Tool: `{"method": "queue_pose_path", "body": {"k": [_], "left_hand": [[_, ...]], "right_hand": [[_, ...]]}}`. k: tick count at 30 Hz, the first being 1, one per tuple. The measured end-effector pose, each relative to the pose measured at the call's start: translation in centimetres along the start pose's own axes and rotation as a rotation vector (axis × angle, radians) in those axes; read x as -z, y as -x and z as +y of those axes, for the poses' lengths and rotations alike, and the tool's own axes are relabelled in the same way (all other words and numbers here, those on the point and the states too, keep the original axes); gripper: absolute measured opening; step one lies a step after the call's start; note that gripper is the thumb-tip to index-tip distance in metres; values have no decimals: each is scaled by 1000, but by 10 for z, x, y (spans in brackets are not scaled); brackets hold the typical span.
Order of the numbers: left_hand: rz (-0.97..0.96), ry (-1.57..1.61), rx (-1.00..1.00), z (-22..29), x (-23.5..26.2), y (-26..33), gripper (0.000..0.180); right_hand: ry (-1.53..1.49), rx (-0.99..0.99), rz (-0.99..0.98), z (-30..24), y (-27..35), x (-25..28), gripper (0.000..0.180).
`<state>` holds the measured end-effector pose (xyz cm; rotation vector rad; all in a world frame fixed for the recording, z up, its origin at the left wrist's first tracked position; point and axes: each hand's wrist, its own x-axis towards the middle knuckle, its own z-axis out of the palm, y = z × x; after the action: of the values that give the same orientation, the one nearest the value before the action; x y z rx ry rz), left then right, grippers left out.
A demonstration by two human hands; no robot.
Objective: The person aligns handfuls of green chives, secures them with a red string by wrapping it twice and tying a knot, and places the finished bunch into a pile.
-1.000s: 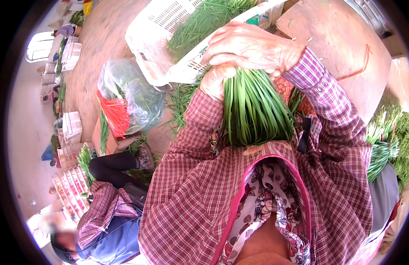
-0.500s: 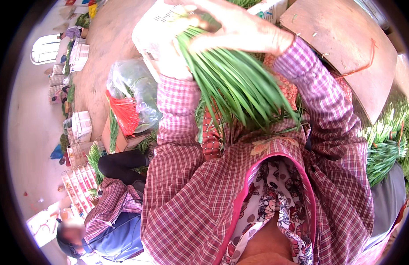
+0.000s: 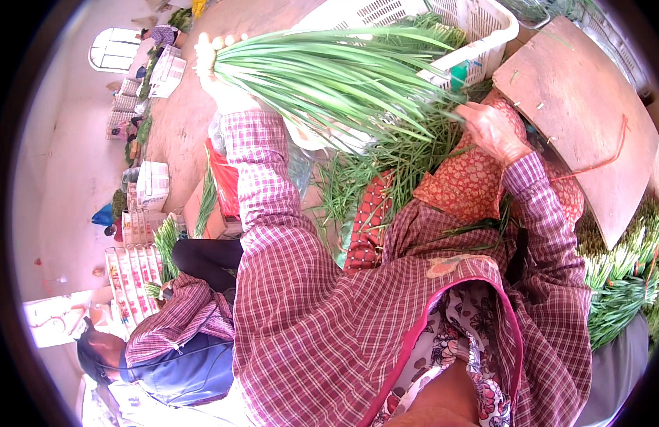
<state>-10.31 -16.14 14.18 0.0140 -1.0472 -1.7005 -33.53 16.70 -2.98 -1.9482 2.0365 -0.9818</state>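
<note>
A thick bunch of garlic chives [image 3: 322, 70] stretches across the upper middle, its leaves fanned out to the right. My left hand [image 3: 226, 92] is closed around the stem end at the left, its fingers overexposed by bright light. At the leaf tips, my right hand [image 3: 492, 132] has its fingers pinched together, seemingly on a few thin leaf ends. Loose green leaves [image 3: 415, 153] lie in a heap beneath the bunch, spilling toward my lap. A red patterned cloth [image 3: 457, 183] covers my knee under the right hand.
A white plastic basket [image 3: 497, 35] with greens stands behind the bunch. On the right are a brown board [image 3: 578, 107] with an orange tie and tied chive bundles [image 3: 618, 313]. Red ties [image 3: 222, 178] lie at left; a co-worker [image 3: 180, 356] sits lower left.
The bunch has swung left and outward in my left hand, now lying nearly level. My right hand has gone from the stem end to the leaf tips. The basket and leaf heap are uncovered.
</note>
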Motion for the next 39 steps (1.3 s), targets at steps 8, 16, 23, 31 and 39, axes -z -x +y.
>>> {"method": "queue_pose_path", "body": {"k": [8,16,23,31,39], "left_hand": [[-2,26,-28,20,20,-12,25],[105,-87,28,8,4,-8,18],[63,-63,44,13,19,-16,13],[-46,-52,-40,15,30,-22,12],[42,-39,12,-1,7,-19,17]], "right_hand": [[-736,-392,366,-2,1,36,35],[-1141,-310,410,-36,-19,55,32],[-822,-328,203,-52,-23,62,28],[-247,50,360,-99,-31,48,12],[-320,37,459,-123,-54,32,10]]}}
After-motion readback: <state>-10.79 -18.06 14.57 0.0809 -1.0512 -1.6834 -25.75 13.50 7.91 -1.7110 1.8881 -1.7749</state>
